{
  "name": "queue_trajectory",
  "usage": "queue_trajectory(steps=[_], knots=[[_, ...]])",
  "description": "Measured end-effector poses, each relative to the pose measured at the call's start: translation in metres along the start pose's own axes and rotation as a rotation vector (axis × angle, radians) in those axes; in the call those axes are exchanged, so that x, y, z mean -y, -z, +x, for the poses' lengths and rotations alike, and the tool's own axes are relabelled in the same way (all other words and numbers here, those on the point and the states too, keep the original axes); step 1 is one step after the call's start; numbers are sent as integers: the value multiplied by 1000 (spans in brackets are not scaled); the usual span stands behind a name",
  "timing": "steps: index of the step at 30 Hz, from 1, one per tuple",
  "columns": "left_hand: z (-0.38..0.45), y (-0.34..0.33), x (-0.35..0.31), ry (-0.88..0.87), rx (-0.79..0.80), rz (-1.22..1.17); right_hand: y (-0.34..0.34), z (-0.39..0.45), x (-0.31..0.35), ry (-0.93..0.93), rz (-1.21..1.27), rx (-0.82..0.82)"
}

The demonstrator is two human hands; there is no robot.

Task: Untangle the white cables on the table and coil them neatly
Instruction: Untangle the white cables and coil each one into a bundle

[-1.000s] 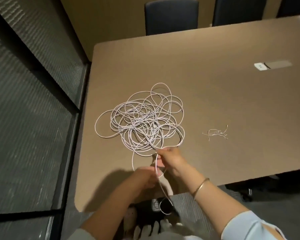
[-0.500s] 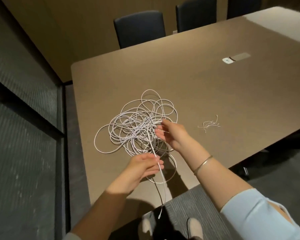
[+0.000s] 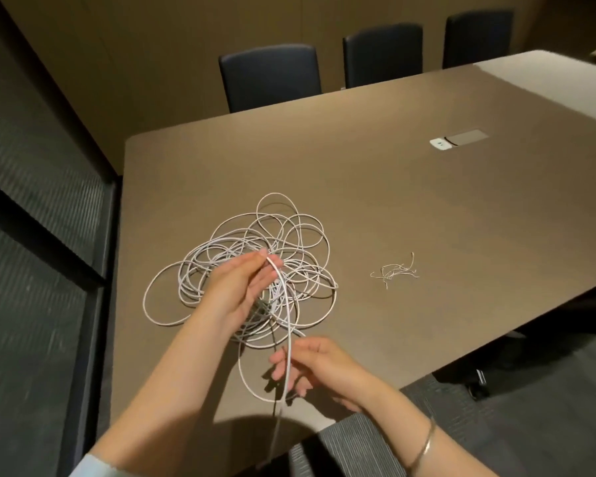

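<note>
Cables [image 3: 291, 235]: big messy white tangle, sat mid-frame on the brown surface [image 3: 393, 201].
Left hand [image 3: 241, 284]: over the tangle's middle, fingers [image 3: 267, 259] pinched on one strand lifted off the pile.
Right hand [image 3: 315, 364]: lower centre of frame, fingers loosely curled around that same strand as it ran down toward the bottom edge.
Scraps [image 3: 394, 271]: small wiry bits, right of the tangle, well apart.

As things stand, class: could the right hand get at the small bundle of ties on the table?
Probably yes. The right hand has bare table between it and the ties, nothing in the way. But its fingers are at a cable strand, which it would need to drop first.
</note>
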State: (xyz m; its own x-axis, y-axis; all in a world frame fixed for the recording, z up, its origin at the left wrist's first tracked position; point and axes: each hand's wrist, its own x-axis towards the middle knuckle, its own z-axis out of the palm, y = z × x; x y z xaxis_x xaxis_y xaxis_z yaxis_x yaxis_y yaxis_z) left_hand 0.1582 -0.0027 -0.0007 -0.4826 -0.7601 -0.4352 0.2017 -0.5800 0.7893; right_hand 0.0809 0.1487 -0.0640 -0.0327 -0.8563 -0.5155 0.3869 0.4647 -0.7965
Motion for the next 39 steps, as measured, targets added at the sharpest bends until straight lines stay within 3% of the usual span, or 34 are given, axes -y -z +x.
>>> queue_trajectory(steps=[3,7,12,16,24,27,29,32,35,37,39], knots=[[21,3,12,-62,-47,-45,8,8,-1,104,142,35],[51,17,38,-117,-61,-53,23,30,-13,284,23,-36],[48,38,78,78,233,273,36,56,-10,500,247,-189],[27,62,103,138,399,503,45,64,-4,672,237,-307],[-37,116,129,60,609,688,58,20,-22,889,419,-527],[-70,131,136,-43,585,745,52,-10,-42,908,465,-568],[-83,133,132,-125,504,758,51,-21,-54,845,344,-631],[-107,135,120,-262,469,738,53,-34,-78,677,-119,-886],[-125,133,111,-392,447,723,50,-36,-91,718,-498,-1087],[-130,132,109,-455,408,705,40,-36,-96,835,-638,-986],[-129,131,108,-506,389,667,26,-34,-99,923,-581,-768]])
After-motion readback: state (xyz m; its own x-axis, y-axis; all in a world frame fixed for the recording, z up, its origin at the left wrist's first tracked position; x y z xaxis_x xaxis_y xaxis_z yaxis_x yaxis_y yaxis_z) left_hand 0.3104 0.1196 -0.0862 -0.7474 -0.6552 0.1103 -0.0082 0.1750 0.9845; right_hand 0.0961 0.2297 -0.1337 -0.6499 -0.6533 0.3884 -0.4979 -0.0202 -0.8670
